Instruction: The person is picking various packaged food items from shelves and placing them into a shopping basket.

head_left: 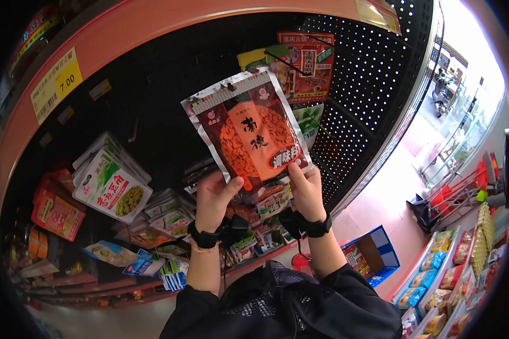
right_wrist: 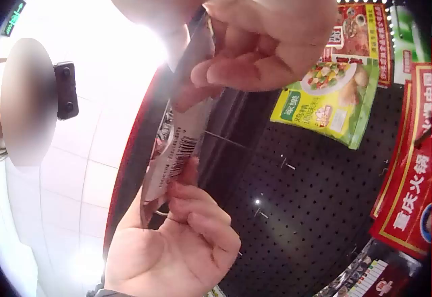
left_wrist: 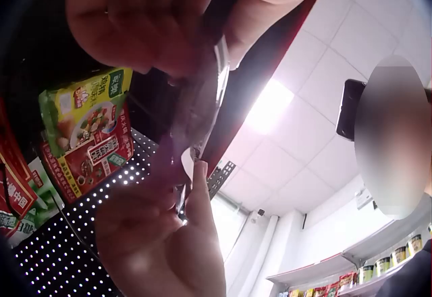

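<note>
A red and silver seasoning packet (head_left: pixel 257 133) is held up with its printed front facing the head camera, tilted slightly. At its lower left corner the left hand (head_left: pixel 214 198) pinches it, thumb on the front and fingers behind. The right hand (head_left: pixel 308 192) pinches the lower right corner the same way. Seen edge-on in the left wrist view, the packet (left_wrist: pixel 202 108) lies between the left hand (left_wrist: pixel 148 20) and the right hand (left_wrist: pixel 162 236). In the right wrist view a barcode shows on the packet (right_wrist: pixel 181 142), with the right hand (right_wrist: pixel 250 27) above and the left hand (right_wrist: pixel 175 243) below.
Behind the packet is a black perforated shelf back (head_left: pixel 367 90) with red hotpot packets (head_left: pixel 316 68) hanging. Green and white packs (head_left: pixel 113 186) hang at left, more packets below. A blue box (head_left: pixel 382 254) stands on the floor at right, near a shelf of snacks (head_left: pixel 430 271).
</note>
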The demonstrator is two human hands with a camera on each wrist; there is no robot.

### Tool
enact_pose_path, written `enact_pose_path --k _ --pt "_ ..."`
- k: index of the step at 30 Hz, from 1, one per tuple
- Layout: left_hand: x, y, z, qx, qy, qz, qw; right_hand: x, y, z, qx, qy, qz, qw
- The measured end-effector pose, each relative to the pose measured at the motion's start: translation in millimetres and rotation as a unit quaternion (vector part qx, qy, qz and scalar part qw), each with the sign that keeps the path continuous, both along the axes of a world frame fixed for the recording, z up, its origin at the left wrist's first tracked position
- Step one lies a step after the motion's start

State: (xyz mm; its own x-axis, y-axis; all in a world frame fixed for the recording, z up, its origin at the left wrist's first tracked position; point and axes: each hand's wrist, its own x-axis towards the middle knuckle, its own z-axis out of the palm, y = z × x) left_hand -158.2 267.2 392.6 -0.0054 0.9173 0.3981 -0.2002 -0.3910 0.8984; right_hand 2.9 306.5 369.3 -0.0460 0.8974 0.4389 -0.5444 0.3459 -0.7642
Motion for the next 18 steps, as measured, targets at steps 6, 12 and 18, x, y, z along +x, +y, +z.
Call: enact_pose_path --k 6,12,18 --pt "-13.9 30.3 -0.9 -0.039 -0.086 -0.018 0.995 -17.3 28.8 3.6 -0.108 0.013 0.089 0.99" --pt "-32.9 61.0 5.7 -0.086 -0.183 0.013 0.979 -40.2 47.6 9.5 -0.068 0.197 0.283 0.936" --pt "-41.5 67.5 -12.4 -0.075 -0.225 -0.005 0.971 -35.4 43.7 -6.8 -0.137 0.199 0.367 0.898"
